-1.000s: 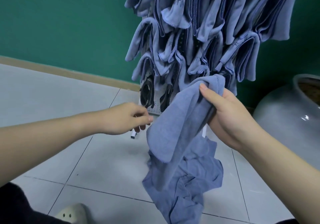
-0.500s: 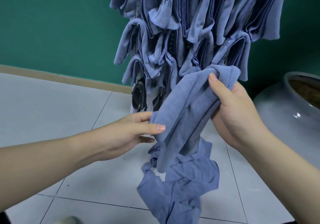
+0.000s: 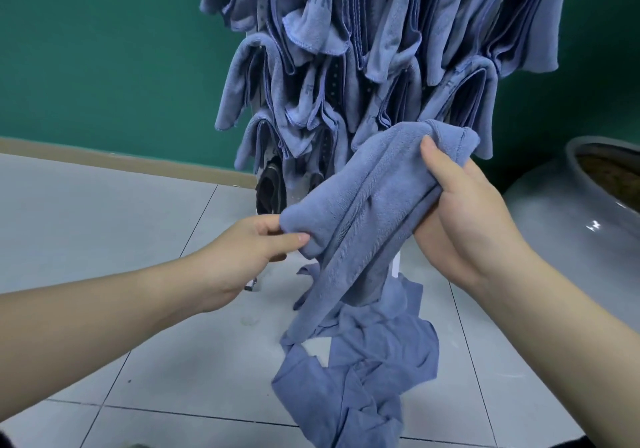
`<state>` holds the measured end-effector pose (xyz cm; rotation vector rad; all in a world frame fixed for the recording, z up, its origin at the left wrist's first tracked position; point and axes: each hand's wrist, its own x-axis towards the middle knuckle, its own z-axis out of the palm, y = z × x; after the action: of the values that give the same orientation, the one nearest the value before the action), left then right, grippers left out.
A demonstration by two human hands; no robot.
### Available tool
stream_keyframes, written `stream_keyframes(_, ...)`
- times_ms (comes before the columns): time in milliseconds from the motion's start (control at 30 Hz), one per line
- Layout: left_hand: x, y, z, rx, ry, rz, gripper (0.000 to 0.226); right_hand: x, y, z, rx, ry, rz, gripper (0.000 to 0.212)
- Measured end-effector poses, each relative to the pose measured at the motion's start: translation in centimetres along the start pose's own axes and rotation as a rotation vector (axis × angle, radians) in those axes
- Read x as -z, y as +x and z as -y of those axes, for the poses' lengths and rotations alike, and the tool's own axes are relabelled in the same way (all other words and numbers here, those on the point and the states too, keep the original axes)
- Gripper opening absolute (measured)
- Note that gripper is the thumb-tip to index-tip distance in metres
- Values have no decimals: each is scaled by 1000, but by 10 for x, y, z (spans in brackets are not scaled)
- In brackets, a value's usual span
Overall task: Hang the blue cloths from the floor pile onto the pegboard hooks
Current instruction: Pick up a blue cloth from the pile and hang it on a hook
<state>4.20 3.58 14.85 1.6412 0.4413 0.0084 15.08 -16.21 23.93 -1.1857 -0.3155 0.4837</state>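
Fingers of both hands bunch a soft, ribbed blue cloth.

Grey glazed pot at right on tiled floor; green wall behind.

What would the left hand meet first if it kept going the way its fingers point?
The left hand points right and slightly away, and already pinches the lower fold of the held blue cloth. Straight on lies more of that cloth, then probably the right hand gripping its upper end, though depth is unclear.
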Motion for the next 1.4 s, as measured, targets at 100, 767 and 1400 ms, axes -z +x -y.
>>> stream_keyframes(100,0,6,-7,-64,-64,-41,19,3,3,-1,2,-19,7,35)
stream_keyframes(767,59,-1,-43,-172,-189,-237,29,45,20,-17,-412,-392,-4,50)
stream_keyframes(1400,76,-15,-40,-153,-326,-356,24,69,42,-11,-467,-288,-40,14)
